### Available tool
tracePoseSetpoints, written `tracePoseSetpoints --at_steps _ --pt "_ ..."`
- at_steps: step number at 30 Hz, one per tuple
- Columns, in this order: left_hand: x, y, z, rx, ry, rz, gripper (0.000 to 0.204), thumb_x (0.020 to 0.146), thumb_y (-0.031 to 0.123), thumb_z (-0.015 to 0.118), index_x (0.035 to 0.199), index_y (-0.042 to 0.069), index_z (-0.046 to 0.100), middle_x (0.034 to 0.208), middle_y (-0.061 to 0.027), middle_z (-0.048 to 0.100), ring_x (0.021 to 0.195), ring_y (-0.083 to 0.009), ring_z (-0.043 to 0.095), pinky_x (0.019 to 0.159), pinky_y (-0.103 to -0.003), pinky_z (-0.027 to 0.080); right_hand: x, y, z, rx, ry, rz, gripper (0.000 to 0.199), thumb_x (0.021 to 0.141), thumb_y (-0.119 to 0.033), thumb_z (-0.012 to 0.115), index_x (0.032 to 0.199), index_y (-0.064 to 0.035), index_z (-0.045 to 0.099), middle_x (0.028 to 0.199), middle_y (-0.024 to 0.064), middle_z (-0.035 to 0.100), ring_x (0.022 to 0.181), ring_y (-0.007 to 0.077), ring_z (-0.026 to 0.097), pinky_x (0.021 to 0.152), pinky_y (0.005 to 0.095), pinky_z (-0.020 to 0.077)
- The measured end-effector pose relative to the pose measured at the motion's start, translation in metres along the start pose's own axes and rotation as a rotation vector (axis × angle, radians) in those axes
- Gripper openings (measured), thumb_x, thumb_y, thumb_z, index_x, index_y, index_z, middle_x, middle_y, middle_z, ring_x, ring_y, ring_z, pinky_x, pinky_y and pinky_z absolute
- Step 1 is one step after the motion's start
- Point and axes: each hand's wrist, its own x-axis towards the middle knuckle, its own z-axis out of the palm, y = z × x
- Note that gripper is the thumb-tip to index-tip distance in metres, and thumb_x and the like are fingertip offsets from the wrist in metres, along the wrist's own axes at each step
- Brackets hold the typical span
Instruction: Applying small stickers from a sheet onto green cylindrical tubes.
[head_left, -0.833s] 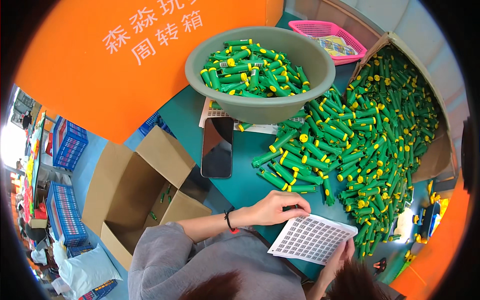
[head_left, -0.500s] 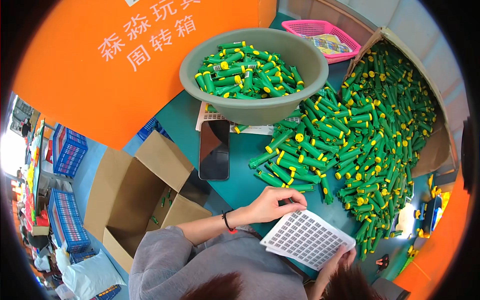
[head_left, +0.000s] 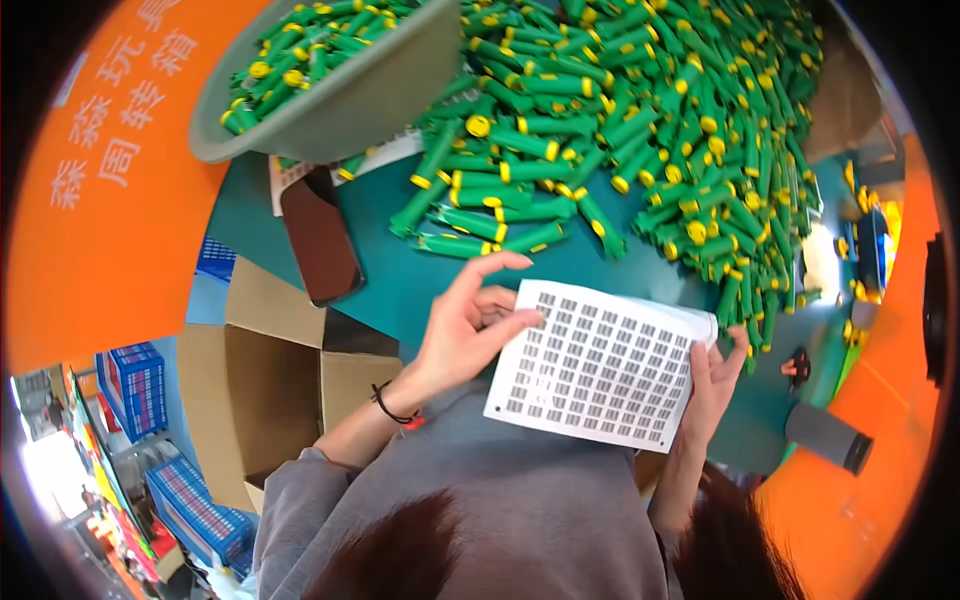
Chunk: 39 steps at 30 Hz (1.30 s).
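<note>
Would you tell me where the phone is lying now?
The dark phone lies on the teal table, left of the left hand, just below the grey basin.

A white sticker sheet (head_left: pixel 600 365) with rows of small dark rectangular labels is held over the near edge of the teal tabletop (head_left: pixel 400 260). A dark phone (head_left: pixel 322 238), screen blank, lies near the tabletop's left edge. An open brown cardboard box (head_left: pixel 270 390) stands below that edge. An orange sign (head_left: pixel 110 170) with white characters rises at left.

The left hand (head_left: pixel 465 335) fingers a white sheet of small grey stickers (head_left: pixel 598 364); the right hand (head_left: pixel 712 385) grips its edge.
</note>
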Motion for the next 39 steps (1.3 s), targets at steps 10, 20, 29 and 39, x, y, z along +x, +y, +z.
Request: tracePoseSetpoints --at_steps 10,20,29,39 --pt "-0.001 0.011 0.015 0.474 -0.074 0.037 0.063 0.085 -0.01 0.074 0.143 0.0 0.051 0.114 -0.0133 0.067 0.092 -0.0133 0.069 0.079 -0.026 0.058 -0.004 0.001 -0.013 -0.158 -0.073 0.051 0.04 0.087 0.012 0.067 0.127 0.0052 0.063 0.122 0.0124 0.065 0.107 0.0145 0.064 0.091 0.0261 0.0518" --pt "0.005 0.022 0.021 0.389 -0.108 -0.118 0.033 0.085 -0.007 0.076 0.117 -0.007 0.07 0.103 -0.0141 0.075 0.093 -0.0159 0.072 0.082 -0.027 0.06 -0.002 -0.02 -0.017 -0.333 -0.093 0.033 0.024 0.084 0.011 0.072 0.107 0.0073 0.071 0.094 0.0105 0.074 0.08 0.0107 0.069 0.072 0.0207 0.054" --pt "0.016 0.016 0.026 0.239 -0.03 -0.167 0.014 0.088 0.001 0.076 0.101 -0.003 0.073 0.094 -0.0089 0.076 0.085 -0.0116 0.072 0.077 -0.025 0.058 0.011 -0.016 -0.019 -0.632 -0.159 -0.09 0.008 0.085 0.001 0.075 0.088 0.0013 0.067 0.104 0.0061 0.058 0.104 0.0127 0.055 0.094 0.0261 0.0414" --pt "0.019 0.003 0.034 0.277 0.001 -0.181 0.016 0.09 0.005 0.076 0.103 -0.002 0.07 0.088 -0.0087 0.076 0.078 -0.0081 0.07 0.068 -0.02 0.055 0.019 -0.043 0.041 -1.287 -0.473 -0.657 0.043 0.08 -0.019 0.08 0.121 -0.0098 0.068 0.127 0.0081 0.064 0.121 0.0288 0.056 0.108 0.0444 0.0349"
